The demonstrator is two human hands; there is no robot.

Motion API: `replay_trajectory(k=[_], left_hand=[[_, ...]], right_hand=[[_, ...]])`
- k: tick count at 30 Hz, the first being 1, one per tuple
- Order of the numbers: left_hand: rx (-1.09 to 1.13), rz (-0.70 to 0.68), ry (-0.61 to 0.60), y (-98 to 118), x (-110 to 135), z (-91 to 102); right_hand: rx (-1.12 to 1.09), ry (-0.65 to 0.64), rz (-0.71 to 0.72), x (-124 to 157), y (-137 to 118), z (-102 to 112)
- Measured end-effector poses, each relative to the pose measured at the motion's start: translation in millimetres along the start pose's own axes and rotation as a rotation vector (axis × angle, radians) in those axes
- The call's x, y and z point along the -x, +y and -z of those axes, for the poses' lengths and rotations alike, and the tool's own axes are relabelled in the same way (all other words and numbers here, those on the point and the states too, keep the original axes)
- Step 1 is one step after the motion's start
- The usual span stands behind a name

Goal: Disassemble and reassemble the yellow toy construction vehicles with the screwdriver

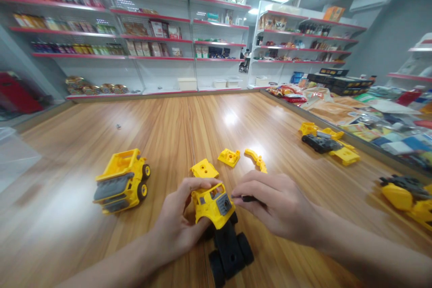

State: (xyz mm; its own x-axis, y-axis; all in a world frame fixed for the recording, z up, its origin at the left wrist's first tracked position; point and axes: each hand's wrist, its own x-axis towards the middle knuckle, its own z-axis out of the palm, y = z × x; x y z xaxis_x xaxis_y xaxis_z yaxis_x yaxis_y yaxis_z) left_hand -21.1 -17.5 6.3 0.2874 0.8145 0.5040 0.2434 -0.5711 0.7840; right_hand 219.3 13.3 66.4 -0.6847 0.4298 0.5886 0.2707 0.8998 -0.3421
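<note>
My left hand (180,220) is wrapped round the yellow cab of a toy truck (219,225) with a black chassis and black wheels, held low over the wooden table (202,121). My right hand (275,204) is closed in a pinch on a small dark tool or part (248,198), its tip against the cab's grey side. Just beyond the hands lie three loose yellow parts: a flat plate (204,168), a small bracket (229,157) and a curved arm (255,159).
A yellow dump truck toy (121,181) stands to the left. Another toy in pieces (326,141) lies at the right, and a further yellow toy (407,198) sits at the right edge. Packaged goods (354,103) are piled beyond the table's right border. Store shelves (151,31) line the back.
</note>
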Motion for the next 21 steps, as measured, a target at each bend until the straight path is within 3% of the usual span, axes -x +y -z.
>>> replay_trajectory(k=[8, 16, 21], left_hand=[[-0.092, 0.023, -0.076, -4.8, 3.2, 1.1], [-0.239, -0.172, -0.149, 1.1, -0.9, 3.8], [-0.204, -0.139, -0.136, -1.2, -0.4, 2.8]], right_hand=[[-0.001, -0.068, 0.02, 4.8, -1.0, -9.1], [-0.051, -0.056, -0.01, 4.2, -1.1, -12.8], [-0.023, -0.031, -0.04, 3.3, -1.1, -15.6]])
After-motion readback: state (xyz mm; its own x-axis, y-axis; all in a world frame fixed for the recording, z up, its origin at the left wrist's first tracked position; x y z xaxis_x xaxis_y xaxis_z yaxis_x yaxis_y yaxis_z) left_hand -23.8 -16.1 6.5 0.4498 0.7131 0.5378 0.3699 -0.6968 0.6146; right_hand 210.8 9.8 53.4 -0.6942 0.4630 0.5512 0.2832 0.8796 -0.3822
